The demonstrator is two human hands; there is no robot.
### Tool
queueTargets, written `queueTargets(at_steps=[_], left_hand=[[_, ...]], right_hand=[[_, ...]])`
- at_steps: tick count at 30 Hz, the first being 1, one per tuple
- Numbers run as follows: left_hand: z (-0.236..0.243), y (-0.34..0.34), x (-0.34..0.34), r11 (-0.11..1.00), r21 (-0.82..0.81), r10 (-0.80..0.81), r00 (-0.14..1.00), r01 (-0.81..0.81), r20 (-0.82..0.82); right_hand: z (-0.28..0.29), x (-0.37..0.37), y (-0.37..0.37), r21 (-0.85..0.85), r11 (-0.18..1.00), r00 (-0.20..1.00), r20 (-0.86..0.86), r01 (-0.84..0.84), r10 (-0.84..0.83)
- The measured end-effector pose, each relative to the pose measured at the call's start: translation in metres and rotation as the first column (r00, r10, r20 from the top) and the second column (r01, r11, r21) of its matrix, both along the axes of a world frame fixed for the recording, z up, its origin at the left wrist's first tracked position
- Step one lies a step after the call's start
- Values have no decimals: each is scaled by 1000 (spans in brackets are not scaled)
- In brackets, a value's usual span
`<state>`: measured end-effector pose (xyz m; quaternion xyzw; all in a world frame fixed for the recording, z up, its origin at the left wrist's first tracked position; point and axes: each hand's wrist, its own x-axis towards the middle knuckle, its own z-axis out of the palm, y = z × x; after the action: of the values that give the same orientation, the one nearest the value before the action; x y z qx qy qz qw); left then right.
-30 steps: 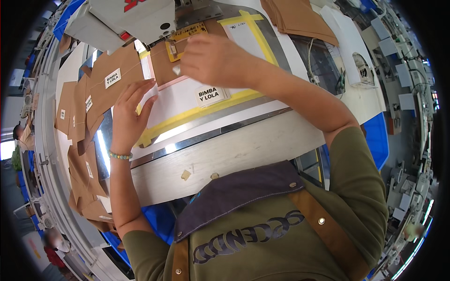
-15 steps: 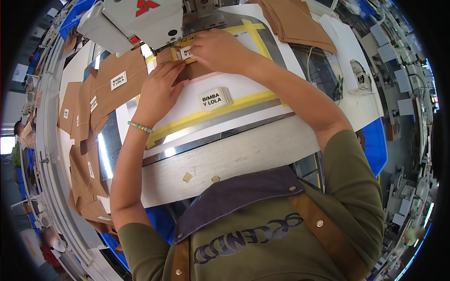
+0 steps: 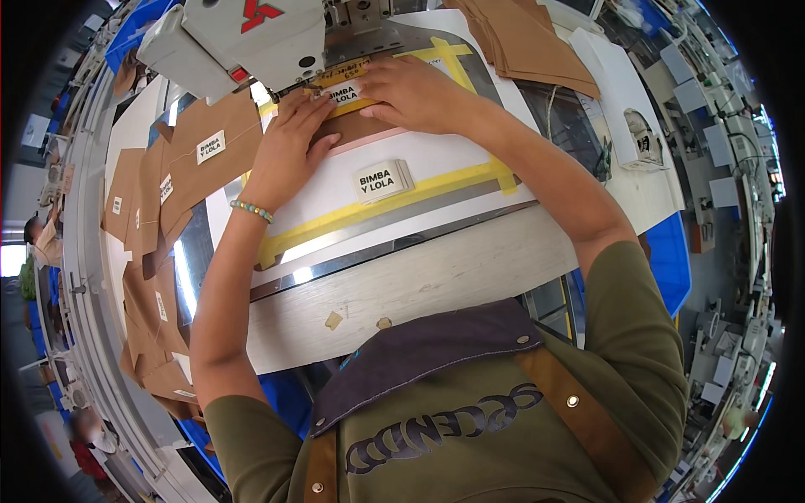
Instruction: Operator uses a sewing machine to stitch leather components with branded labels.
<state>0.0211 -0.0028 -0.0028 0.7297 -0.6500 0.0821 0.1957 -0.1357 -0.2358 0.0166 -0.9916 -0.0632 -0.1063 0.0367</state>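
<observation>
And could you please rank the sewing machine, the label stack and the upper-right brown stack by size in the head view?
Sewing machine, cut off above
Brown stack, cut off above
Label stack

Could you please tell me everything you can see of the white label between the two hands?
The white label is small, flat and looks rectangular, with dark lettering in two lines; its material might be cloth or thin leather. It lies slightly slanted, printed side up, below the sewing machine head, with a yellow plate showing around it. The left hand's fingers lie at its left end and the right hand's at its right, seemingly touching it and hiding its ends.
</observation>
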Motion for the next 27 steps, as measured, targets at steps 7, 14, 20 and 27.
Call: queueTargets(at_steps=[7,14,20,27], left_hand=[[-1,-3,5,999,-43,-14,992,9,-126],[1,2,6,999,-39,2,985,-9,-174],[7,17,12,994,-53,84,972,-98,-219],[10,29,18,992,-38,111,974,-121,-195]], right_hand=[[-5,27,5,-155,986,996,60,-54,64],[-24,29,-3,93,976,966,187,-198,178],[-19,36,-5,87,983,983,98,-165,156],[-20,37,-6,106,981,983,97,-163,153]])
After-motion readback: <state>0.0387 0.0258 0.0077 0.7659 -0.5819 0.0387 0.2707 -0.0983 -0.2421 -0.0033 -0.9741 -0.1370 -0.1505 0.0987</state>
